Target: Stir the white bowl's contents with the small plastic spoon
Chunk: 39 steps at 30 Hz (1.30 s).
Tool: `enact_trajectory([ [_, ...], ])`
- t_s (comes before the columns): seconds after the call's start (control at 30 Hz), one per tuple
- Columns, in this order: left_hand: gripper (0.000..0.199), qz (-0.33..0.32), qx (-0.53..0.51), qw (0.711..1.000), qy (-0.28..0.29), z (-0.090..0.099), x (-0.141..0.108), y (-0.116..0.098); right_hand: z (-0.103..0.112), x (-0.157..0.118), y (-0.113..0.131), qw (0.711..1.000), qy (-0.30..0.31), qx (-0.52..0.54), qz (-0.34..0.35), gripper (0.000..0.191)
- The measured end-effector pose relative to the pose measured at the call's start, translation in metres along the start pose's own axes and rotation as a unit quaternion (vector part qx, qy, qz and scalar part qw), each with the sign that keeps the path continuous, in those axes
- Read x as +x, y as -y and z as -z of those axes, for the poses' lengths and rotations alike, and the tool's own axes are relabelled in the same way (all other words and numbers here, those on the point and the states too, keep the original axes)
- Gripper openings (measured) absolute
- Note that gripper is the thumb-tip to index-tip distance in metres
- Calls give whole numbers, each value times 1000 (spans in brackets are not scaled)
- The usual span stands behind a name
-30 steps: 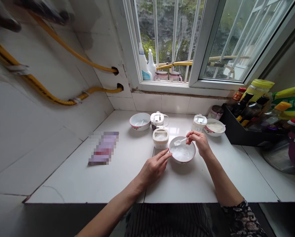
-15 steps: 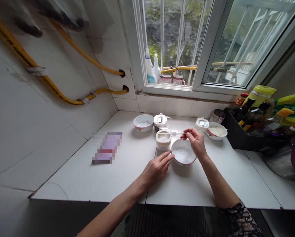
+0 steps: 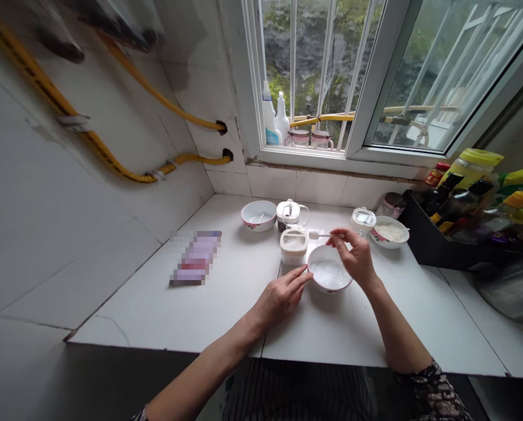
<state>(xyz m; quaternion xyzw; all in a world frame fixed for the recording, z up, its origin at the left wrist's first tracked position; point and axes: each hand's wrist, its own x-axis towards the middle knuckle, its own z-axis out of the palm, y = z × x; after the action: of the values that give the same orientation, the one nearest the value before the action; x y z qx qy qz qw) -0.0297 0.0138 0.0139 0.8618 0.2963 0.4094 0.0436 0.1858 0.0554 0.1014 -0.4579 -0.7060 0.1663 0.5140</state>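
Observation:
My right hand (image 3: 353,254) pinches a small white spoon (image 3: 318,234) by its handle, above a white bowl (image 3: 330,275) with a pinkish rim. The spoon's head is just right of an uncovered seasoning jar (image 3: 293,248) with pale contents; whether it carries anything is too small to tell. My left hand (image 3: 283,292) has its fingertips on the left rim of the bowl, with the thumb hidden. Inside the bowl lies something whitish or clear. Behind the uncovered jar stands another jar (image 3: 288,216) with a clear lid and dark contents.
A floral bowl (image 3: 259,217) with a utensil sits at the back left. To the right are a clear-lidded jar (image 3: 363,220), a bowl of white contents (image 3: 390,233) and a black box (image 3: 436,240) of bottles. A blurred purple item (image 3: 196,258) lies on the left counter.
The view has shifted a little. The spoon's head has moved slightly right, away from the uncovered jar. My left hand keeps its place at the bowl's rim.

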Motion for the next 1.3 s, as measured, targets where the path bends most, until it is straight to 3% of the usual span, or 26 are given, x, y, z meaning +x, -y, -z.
enact_trajectory([
  [0.13, 42, -8, 3, 1000, -1, 1, 0, 0, 16, -2, -9, 994, 27, 65, -78, 16],
  [0.27, 42, -6, 5, 1000, 0, 2, 0, 0, 25, -5, -12, 986, 90, 67, -121, 20],
  [0.57, 42, -8, -5, 1000, 5, 5, 1, -2, 32, -6, -11, 979, 150, 45, -130, 15],
  [0.77, 39, -10, 2, 1000, 3, 6, 2, -3, 25, -11, -8, 962, 216, 67, -150, 16],
  [1.1, 37, -15, 2, 1000, 1, 7, 3, -3, 25, -4, -16, 950, 145, 166, -219, 12],
  [1.3, 38, -16, -1, 1000, -1, 6, 3, -2, 22, -6, -19, 960, 125, 127, -214, 13],
])
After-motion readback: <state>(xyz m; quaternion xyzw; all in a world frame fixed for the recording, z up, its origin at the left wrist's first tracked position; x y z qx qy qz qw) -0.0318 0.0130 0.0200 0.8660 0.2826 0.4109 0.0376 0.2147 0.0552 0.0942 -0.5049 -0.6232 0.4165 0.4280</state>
